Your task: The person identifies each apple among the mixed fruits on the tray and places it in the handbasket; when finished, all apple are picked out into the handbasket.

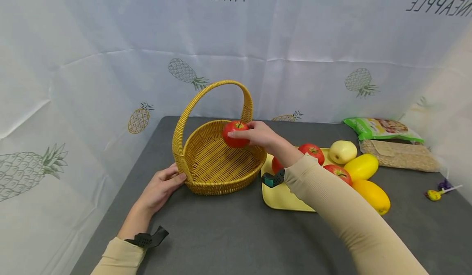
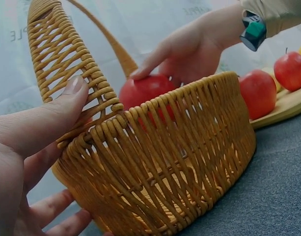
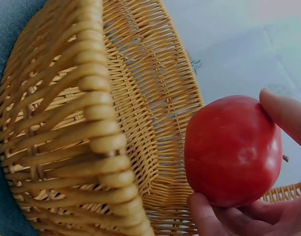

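A yellow wicker basket (image 1: 217, 189) with a tall arched handle stands on the grey table. My left hand (image 1: 162, 187) holds its left end; in the left wrist view the thumb lies on the base of the handle (image 2: 67, 54) and the fingers are against the outer side. Over the basket's right part, my right hand (image 1: 259, 135) pinches a red apple (image 1: 234, 135) between thumb and fingers. The right wrist view shows this apple (image 3: 231, 147) above the rim (image 3: 98, 118), held off the basket floor.
Right of the basket, a yellow tray (image 1: 284, 199) lies partly under my right forearm, with red apples (image 1: 311, 151), a pale round fruit (image 1: 343, 152) and yellow fruits (image 1: 371, 195) on or beside it. Farther right are a green packet (image 1: 381, 128), a clear bag (image 1: 402, 156) and lollipops (image 1: 434, 194).
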The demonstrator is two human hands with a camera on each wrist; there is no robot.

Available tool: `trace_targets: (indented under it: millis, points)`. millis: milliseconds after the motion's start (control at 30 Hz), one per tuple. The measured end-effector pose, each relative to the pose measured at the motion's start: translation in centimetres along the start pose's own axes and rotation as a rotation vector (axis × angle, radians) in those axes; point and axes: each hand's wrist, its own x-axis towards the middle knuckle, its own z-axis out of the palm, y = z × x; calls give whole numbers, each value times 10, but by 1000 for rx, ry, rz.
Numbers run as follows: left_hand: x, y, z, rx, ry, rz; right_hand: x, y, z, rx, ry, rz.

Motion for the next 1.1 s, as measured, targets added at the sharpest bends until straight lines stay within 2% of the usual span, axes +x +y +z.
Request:
trace_targets:
  millis: [267, 400, 567, 767, 833, 1100]
  points:
    - [-1, -1, 1, 9, -10, -7, 11, 0, 8, 16, -44, -3]
    - [-1, -2, 1, 3, -10, -9, 17, -1, 12, -12, -46, -1]
    - [-1, 1, 0, -2, -10, 5, 24, -8, 16, -99, -25, -33]
    - [-1, 6, -2, 11, -3, 19, 34, -16, 22, -328, 42, -82]
    - [1, 7, -1, 5, -6, 10, 37, -17, 24, -365, 46, -79]
    - [1, 1, 1, -6, 4, -18, 48, -9, 29, -387, -25, -63]
